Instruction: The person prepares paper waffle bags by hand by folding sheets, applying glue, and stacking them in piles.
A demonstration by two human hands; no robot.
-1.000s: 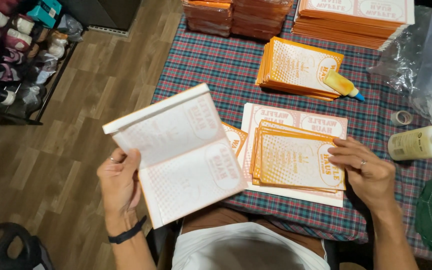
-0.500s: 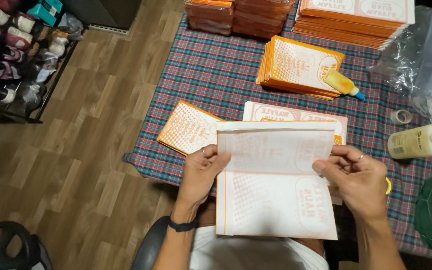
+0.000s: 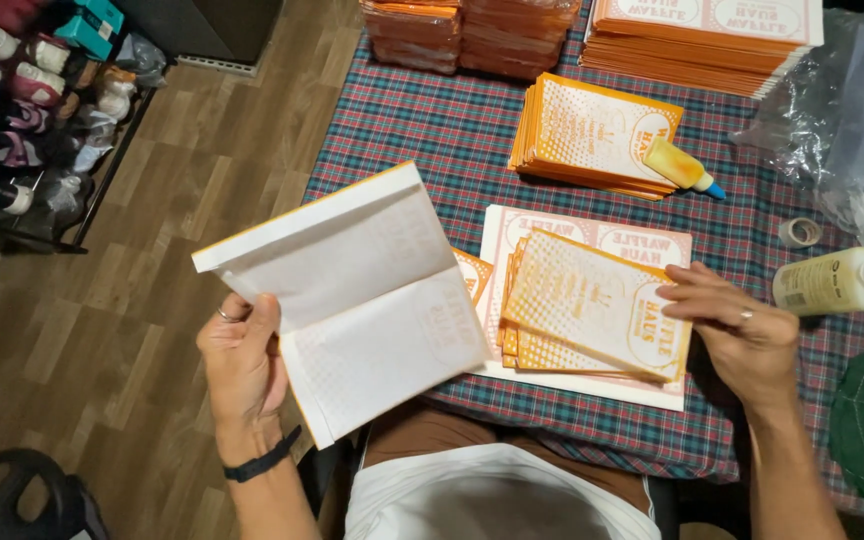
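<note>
My left hand (image 3: pixel 243 358) grips a large folded white paper sheet (image 3: pixel 357 290) by its lower left edge and holds it out past the left side of the table. My right hand (image 3: pixel 742 328) rests on the right edge of a small pile of orange-and-white printed paper bags (image 3: pixel 592 305). That pile lies on a flat white printed sheet (image 3: pixel 592 240) on the plaid tablecloth (image 3: pixel 422 120). Another orange bag (image 3: pixel 474 272) peeks out from under the held sheet.
A second pile of printed bags (image 3: pixel 592 135) lies farther back with a yellow glue bottle (image 3: pixel 682 168) on it. Tall orange stacks (image 3: pixel 702 30) line the far edge. A white glue bottle (image 3: pixel 837 280), a tape roll (image 3: pixel 800 232) and clear plastic (image 3: pixel 842 110) are at right. Shoes (image 3: pixel 22 110) sit on the floor at left.
Half a second ago both hands held the white sheet in front of me. Now my left hand alone has swung it left, and my right hand has dropped onto the bag pile.
</note>
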